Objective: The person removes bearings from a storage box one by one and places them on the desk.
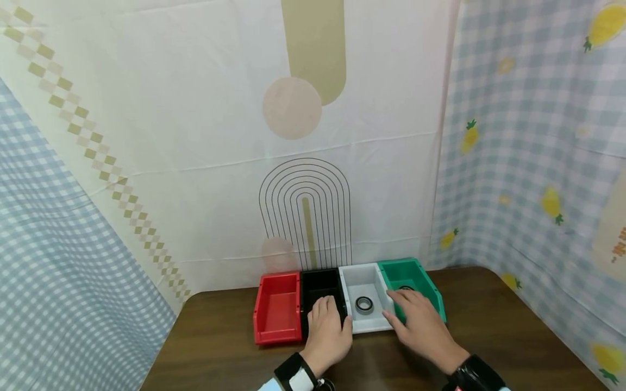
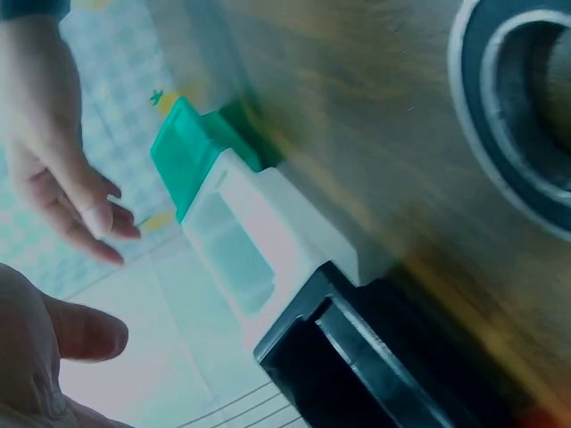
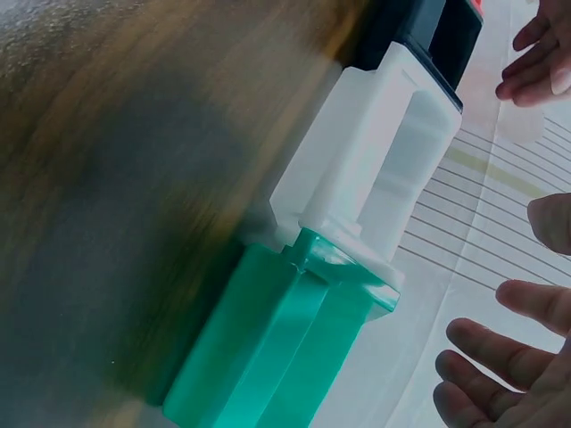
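Note:
My left hand (image 1: 326, 332) hovers over the front of the black bin (image 1: 319, 282), fingers loosely extended and holding nothing. My right hand (image 1: 421, 327) is held above the border of the white bin (image 1: 368, 327) and the green bin (image 1: 397, 267), its fingers spread and bare of any object. A ball bearing (image 1: 364, 304) lies in the white bin. Inside the green bin a dark ring (image 1: 406, 288) shows only partly behind my right hand. Another bearing (image 2: 513, 134) lies on the table by my left wrist, cut off by the left wrist view's edge.
A red bin (image 1: 277, 308) stands at the left end of the row, the bins side by side on the brown wooden table (image 1: 220, 326). Behind the table hangs a pale patterned cloth (image 1: 210, 163), with checked cloth (image 1: 513, 163) at the right.

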Available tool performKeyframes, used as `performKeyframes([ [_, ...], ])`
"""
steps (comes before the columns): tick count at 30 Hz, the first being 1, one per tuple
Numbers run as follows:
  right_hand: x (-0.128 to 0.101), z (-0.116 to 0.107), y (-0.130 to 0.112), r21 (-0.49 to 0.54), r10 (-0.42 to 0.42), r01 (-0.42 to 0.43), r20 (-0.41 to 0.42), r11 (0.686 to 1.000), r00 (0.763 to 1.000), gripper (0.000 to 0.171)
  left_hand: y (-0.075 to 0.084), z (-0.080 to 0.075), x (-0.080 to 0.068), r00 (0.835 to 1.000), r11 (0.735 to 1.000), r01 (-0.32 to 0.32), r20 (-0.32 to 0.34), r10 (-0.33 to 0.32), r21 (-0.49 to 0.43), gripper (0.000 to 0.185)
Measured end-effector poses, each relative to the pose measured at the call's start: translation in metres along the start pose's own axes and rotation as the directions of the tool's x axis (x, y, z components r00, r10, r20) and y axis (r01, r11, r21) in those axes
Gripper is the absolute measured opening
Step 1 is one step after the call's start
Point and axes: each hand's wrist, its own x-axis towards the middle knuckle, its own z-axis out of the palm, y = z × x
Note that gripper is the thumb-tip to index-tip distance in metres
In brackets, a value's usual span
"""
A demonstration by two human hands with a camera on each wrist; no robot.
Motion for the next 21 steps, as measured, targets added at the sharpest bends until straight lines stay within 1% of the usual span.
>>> performKeyframes([
  [4, -0.002, 0.0, 0.001, -0.005, 0.006, -0.006, 0.01, 1.0, 1.0, 0.047, 0.005, -0.002, 0.002, 1.0, 1.0, 0.005, -0.019, -0.006, -0.012, 0.061],
  [11, -0.005, 0.001, 0.004, 0.004, -0.019, 0.019, -0.015, 1.0, 1.0, 0.047, 0.009, -0.004, 0.002, 1.0, 1.0, 0.014, -0.025, -0.014, -0.024, 0.06],
  [18, -0.007, 0.001, 0.009, 0.002, -0.02, 0.02, -0.02, 1.0, 1.0, 0.047, 0.011, 0.002, 0.005, 0.998, 1.0, -0.007, -0.056, 0.006, -0.025, 0.059],
  [21, -0.006, -0.001, 0.011, -0.004, -0.015, 0.015, -0.029, 1.0, 0.999, 0.047, 0.012, 0.005, 0.008, 0.998, 1.0, -0.014, -0.054, 0.013, -0.026, 0.058],
])
